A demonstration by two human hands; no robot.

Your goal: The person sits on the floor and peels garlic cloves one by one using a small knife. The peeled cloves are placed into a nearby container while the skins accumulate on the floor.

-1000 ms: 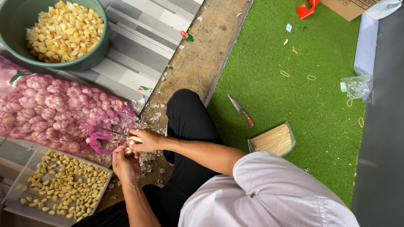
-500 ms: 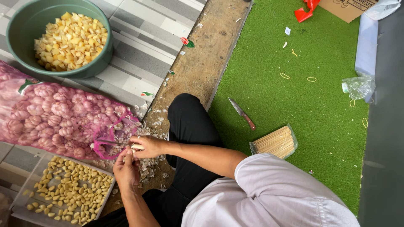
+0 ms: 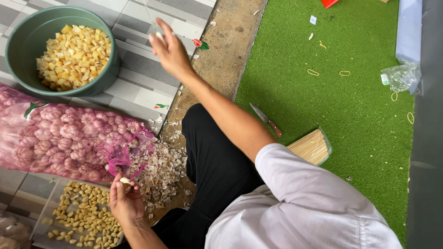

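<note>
A: Where was the garlic clove (image 3: 124, 180)?
B: Pinched in the left hand (image 3: 124, 203), above the tray of peeled cloves (image 3: 69, 221). The right hand (image 3: 170, 48) was raised, fingers loose, empty.
A: Advice?
B: Drop it low into the tray; the skins pile (image 3: 161, 170) and pink net sack (image 3: 60, 138) crowded close.

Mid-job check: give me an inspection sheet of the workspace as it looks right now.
Surface: grey tiled floor, concrete strip, green turf.
Job's things: garlic clove, pink net sack of garlic, tray of peeled cloves, pile of skins.
Clutter: knife, bundle of skewers, rubber bands, plastic bag, green bowl of yellow cut pieces.
Hands: left hand pinches the clove; right hand raised, blurred.
Cables: nothing seen.
Surroundings: nothing seen.
</note>
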